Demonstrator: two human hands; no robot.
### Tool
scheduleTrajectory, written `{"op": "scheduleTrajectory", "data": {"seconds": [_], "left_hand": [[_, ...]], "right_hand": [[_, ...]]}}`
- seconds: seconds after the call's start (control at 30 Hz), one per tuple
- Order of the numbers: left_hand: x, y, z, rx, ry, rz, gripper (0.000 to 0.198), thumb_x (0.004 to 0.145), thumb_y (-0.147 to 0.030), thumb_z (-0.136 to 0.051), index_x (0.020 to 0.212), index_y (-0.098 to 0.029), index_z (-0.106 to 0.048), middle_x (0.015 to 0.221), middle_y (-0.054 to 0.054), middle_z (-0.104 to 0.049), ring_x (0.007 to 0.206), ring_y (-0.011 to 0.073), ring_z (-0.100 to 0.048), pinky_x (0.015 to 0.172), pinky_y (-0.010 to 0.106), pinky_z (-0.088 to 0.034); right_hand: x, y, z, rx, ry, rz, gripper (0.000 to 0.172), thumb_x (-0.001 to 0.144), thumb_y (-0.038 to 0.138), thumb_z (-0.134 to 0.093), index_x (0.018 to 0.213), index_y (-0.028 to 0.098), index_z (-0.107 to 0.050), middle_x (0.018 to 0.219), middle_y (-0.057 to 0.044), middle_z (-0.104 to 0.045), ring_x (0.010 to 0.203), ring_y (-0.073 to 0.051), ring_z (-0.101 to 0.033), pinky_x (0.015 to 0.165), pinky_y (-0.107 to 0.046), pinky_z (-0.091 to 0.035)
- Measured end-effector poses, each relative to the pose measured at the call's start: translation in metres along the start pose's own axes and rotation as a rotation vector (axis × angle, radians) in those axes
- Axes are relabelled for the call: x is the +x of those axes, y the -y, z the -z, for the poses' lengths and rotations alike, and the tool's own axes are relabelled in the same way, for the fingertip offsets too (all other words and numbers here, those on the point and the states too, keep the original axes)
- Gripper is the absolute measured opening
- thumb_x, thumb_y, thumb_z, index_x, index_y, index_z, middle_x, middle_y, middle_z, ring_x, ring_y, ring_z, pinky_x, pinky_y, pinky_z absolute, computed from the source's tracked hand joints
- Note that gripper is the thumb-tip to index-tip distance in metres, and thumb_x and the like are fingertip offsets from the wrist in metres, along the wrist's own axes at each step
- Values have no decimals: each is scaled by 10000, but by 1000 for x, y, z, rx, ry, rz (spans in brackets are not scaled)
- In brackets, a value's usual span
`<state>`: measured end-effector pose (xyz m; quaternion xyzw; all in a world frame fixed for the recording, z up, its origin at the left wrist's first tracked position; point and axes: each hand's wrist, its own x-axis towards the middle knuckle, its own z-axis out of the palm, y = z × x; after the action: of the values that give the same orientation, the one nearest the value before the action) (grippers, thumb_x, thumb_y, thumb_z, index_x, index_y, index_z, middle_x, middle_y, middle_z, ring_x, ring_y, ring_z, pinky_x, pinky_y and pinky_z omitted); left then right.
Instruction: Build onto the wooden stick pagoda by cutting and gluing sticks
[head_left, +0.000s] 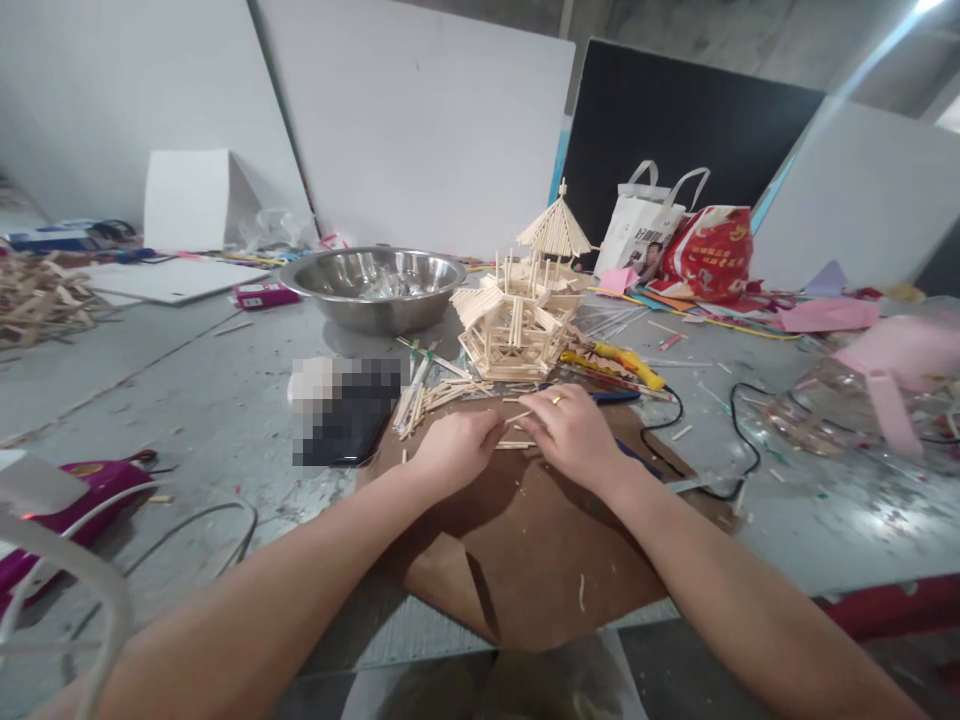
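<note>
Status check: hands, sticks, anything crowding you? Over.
Left hand and right hand together on one thin stick, grip unclear. Stick over brown board. Stick model and loose pile just beyond.

One steel bowl [360, 315], one stick pagoda [521, 325], two bags [641, 235].

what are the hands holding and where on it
A thin wooden stick: the left hand pinches one end with its fingers, the right hand the other end.
</note>
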<state>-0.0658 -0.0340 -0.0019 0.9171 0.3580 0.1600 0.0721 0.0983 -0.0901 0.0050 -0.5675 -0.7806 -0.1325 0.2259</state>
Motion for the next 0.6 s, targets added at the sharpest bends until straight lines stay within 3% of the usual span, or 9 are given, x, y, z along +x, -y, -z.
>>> {"op": "scheduleTrajectory", "data": {"seconds": [0.17, 0.37, 0.6], "left_hand": [[-2, -2, -1, 95, 28, -35, 337, 816, -329, -271, 714, -180, -556, 666, 58, -596, 609, 159, -534, 544, 240, -330], [-3, -2, -1, 171, 50, -38, 342, 811, -327, -275, 701, -175, -561, 661, 66, -607, 592, 175, -551, 524, 254, -335], [-1, -2, 1, 194, 66, -57, 317, 801, -286, -284, 698, -178, -564, 668, 54, -615, 619, 168, -559, 529, 245, -343]], "right_hand": [[-1, 6, -8, -9, 141, 25, 358, 860, 308, -250, 823, 161, -575, 793, -71, -596, 804, -161, -497, 721, -273, -320], [-3, 6, -9, -53, 170, 16, 323, 855, 308, -272, 779, 170, -554, 748, -42, -584, 736, -143, -514, 654, -248, -317], [-4, 14, -9, -107, 245, -94, 307, 856, 305, -262, 798, 184, -537, 766, -39, -600, 719, -140, -540, 588, -238, -312]]}}
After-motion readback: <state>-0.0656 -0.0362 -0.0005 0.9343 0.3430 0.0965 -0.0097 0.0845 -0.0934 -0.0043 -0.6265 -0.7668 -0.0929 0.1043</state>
